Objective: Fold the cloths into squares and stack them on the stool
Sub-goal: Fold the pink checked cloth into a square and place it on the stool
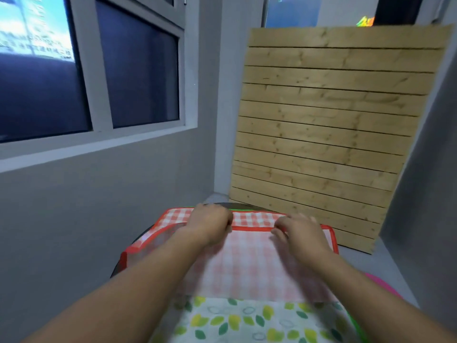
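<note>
A red-and-white checked cloth (249, 263) with a red border lies spread over a dark round stool (223, 205), of which only the rim shows. Its near part is folded over, the paler reverse side up, with the folded red edge running across between my hands. My left hand (210, 225) grips that edge with curled fingers. My right hand (300, 230) holds the same edge farther right, fingers bent over it. Below, closer to me, lies a white cloth (249, 320) printed with green and yellow leaves.
A slatted wooden panel (329, 125) leans against the wall behind the stool. A grey wall with a window (138, 70) runs along the left. A pink thing (380, 280) shows at the right beside the cloths.
</note>
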{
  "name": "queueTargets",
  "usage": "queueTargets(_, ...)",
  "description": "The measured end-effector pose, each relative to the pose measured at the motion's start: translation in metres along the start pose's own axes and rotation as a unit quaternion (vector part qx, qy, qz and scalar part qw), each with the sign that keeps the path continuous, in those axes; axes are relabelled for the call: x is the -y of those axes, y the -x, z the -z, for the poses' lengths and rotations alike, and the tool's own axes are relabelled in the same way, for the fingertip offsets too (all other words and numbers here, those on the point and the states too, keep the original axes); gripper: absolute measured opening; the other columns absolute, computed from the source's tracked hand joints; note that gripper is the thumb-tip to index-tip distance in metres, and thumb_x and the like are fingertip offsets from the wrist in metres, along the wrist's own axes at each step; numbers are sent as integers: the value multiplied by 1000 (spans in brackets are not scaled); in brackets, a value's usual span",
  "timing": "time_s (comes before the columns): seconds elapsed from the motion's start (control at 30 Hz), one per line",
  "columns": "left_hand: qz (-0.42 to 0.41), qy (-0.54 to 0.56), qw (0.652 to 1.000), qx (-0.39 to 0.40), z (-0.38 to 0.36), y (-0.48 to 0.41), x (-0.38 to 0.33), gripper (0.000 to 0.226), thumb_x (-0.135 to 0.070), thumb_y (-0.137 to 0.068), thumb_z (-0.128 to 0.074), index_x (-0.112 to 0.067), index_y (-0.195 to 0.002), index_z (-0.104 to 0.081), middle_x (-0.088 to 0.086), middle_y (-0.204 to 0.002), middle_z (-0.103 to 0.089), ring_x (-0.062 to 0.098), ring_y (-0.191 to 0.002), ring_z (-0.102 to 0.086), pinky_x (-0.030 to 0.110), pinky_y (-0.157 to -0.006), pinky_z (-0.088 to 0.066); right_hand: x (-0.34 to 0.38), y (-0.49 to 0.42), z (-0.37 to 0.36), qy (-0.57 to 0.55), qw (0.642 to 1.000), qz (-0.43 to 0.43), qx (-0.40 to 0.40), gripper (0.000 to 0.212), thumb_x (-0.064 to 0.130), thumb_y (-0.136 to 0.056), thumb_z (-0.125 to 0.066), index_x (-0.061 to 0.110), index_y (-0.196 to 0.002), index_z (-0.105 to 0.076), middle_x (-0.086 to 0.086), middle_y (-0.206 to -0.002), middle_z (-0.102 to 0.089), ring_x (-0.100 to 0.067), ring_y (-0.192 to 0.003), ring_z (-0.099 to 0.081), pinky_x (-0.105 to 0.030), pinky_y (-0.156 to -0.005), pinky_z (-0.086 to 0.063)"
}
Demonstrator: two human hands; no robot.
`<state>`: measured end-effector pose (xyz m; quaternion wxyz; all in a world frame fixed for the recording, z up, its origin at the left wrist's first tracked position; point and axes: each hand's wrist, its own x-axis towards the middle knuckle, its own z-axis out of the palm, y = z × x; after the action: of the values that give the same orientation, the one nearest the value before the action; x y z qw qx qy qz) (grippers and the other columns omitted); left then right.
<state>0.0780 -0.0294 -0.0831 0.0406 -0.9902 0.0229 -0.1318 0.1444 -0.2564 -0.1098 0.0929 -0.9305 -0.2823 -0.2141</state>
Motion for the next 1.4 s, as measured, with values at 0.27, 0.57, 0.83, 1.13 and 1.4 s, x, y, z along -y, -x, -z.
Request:
queueTargets(0.27, -117, -70, 989, -51, -67, -23, 29, 26, -42, -94, -48, -26, -74, -55, -3, -82, -68, 23, -87, -58, 37, -85, -37, -24, -12, -69, -117, 986, -81, 88, 13, 37, -90, -60, 30, -84, -69, 13, -89, -64, -13, -95, -54, -32, -86, -31)
queueTargets(0.57, -106, 30, 991, -74, -82, -24, 45, 26, -45, -90, -50, -29, -97, -69, -9, -94, -69, 17, -95, -59, 33, -91, -40, -37, -10, -98, -220, 966, -95, 99, 24, 32, -95, -57, 27, -71, -59, 12, -79, -62, -12, -80, -57, -38, -80, -49)
queueTargets(0.83, 1, 71, 991, -111, -87, -8, 72, 30, -49, -87, -55, -29, -102, -72, -11, -103, -70, 16, -101, -61, 34, -90, -43, -32, -8, -105, -161, 978, -110, 78, 17, 36, -96, -55, 28, -86, -66, 9, -93, -60, -16, -95, -51, -34, -86, -35)
queueTargets(1.13, 23, 127, 990, -56, -97, 10, 74, 34, -53, -89, -55, -32, -112, -67, -13, -117, -65, 12, -115, -52, 41, -115, -29, 20, -7, -82, -106, 992, -30, 53, 30, 48, -95, -48, 34, -119, -60, 13, -124, -51, -12, -120, -39, -36, -104, -29)
queueTargets(1.4, 192, 157, 955, -163, -65, 54, 117, 41, -43, -81, -68, -27, -118, -64, 2, -126, -59, 25, -120, -52, 41, -107, -38, 93, 4, -92, -227, 953, 54, 191, 37, 61, -94, -40, 36, -108, -64, 21, -111, -56, -6, -105, -43, -40, -99, -39)
